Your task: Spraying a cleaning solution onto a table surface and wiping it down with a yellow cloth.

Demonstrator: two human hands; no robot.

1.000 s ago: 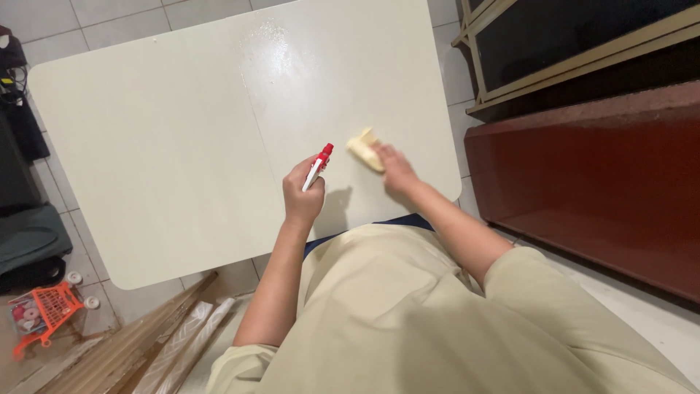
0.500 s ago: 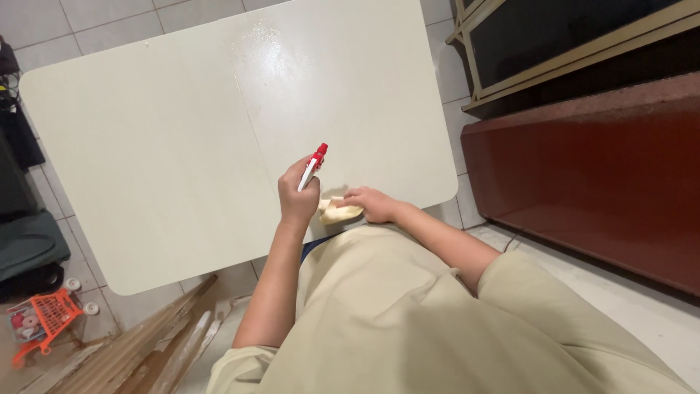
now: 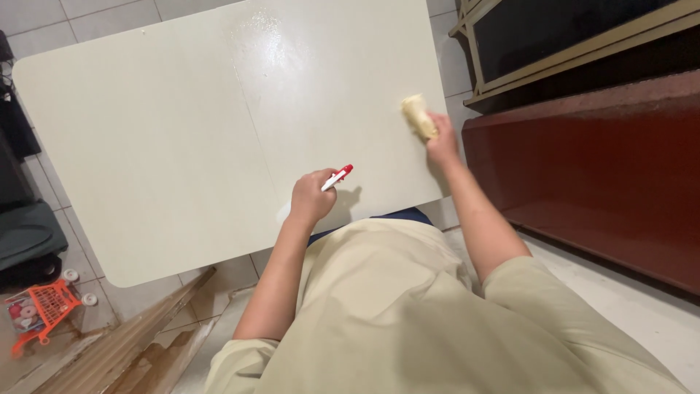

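Right hand is out at the far right edge of the cream table, fingers closed over a folded yellow cloth and pressing it flat onto the tabletop, just short of the rim nearest the dark red bench. Left hand sits closer in, near the table's front edge, curled into a fist around a spray bottle with a white body and red nozzle; the nozzle pokes up and to the right out of the grip, and its shadow falls on the surface just beside it. The two hands are well apart, cloth to the right, bottle at centre. A wet sheen shows on the top of the table towards its far side, above both hands. Down on the tiled floor at the lower left sits a small orange toy shopping cart, with long wooden planks lying beside it.
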